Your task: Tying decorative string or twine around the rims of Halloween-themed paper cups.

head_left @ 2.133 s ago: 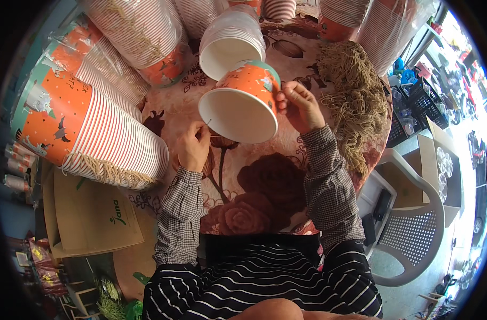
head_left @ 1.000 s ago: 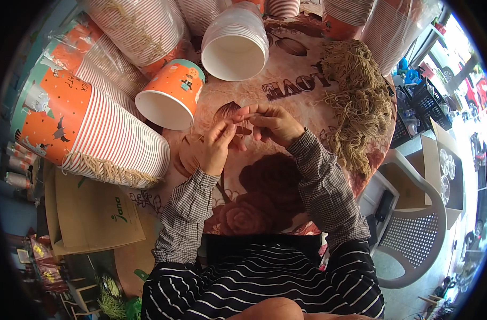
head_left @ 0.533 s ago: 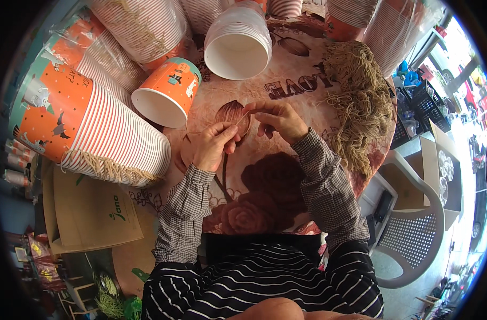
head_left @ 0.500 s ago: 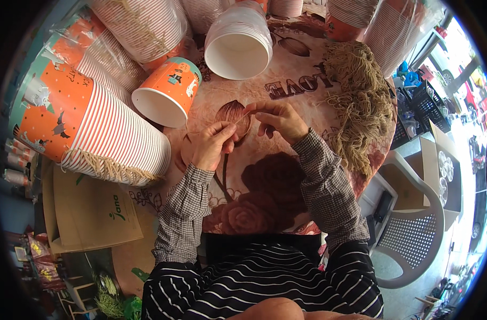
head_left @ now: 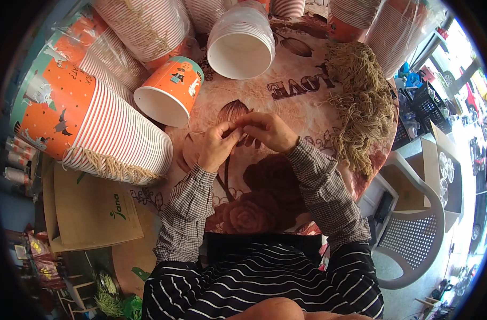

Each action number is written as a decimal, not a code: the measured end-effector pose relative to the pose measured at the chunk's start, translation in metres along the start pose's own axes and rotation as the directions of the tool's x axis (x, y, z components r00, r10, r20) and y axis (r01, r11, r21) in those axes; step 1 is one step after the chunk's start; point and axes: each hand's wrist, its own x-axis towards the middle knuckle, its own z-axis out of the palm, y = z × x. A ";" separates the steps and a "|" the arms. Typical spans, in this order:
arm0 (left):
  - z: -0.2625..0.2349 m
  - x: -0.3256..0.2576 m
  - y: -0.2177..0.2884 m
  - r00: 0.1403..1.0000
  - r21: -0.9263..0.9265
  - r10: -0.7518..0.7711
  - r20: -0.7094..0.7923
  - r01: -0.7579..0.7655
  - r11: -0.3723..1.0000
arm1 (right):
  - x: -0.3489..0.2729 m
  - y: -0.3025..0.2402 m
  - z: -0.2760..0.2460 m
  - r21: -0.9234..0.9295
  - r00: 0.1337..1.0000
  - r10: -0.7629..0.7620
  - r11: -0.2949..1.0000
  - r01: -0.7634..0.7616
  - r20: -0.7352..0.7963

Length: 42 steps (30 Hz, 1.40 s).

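Note:
Over the table, my left hand and my right hand meet fingertip to fingertip. Both are closed in a pinch on a thin string, which the fingers now hide almost wholly. To the left lies a long stack of orange-printed paper cups, with cut tan strings draped along its side. A single orange paper cup rests tilted beyond my left hand, its white inside partly showing. On the right, a loose heap of tan strings hangs along the table's edge.
Plastic-wrapped cup stacks crowd the far left, and another wrapped stack points its white mouth at me. A flower-patterned cloth covers the round table. Cardboard is at the left, a grey plastic chair at the right.
My hands have come together; half a second ago they were apart with a thin string between them. The right hand moved down and left, the left hand slightly right.

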 end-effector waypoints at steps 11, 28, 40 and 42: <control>-0.005 -0.003 0.011 0.982 -0.105 0.002 -0.187 -0.022 0.994 | -0.001 -0.004 -0.008 -0.122 0.994 0.074 0.989 -0.084 -0.086; 0.003 0.003 -0.011 0.946 0.384 0.321 -0.054 -0.277 0.881 | 0.002 0.013 -0.008 -0.238 0.987 -0.143 0.964 0.122 -0.075; -0.001 0.008 -0.020 0.931 0.274 0.345 -0.118 -0.304 0.912 | 0.003 0.011 0.000 -0.307 0.971 -0.179 0.944 0.124 -0.159; 0.000 0.006 -0.013 0.897 0.350 0.427 -0.115 -0.366 0.862 | 0.002 0.006 0.001 -0.334 0.969 -0.171 0.937 0.104 -0.179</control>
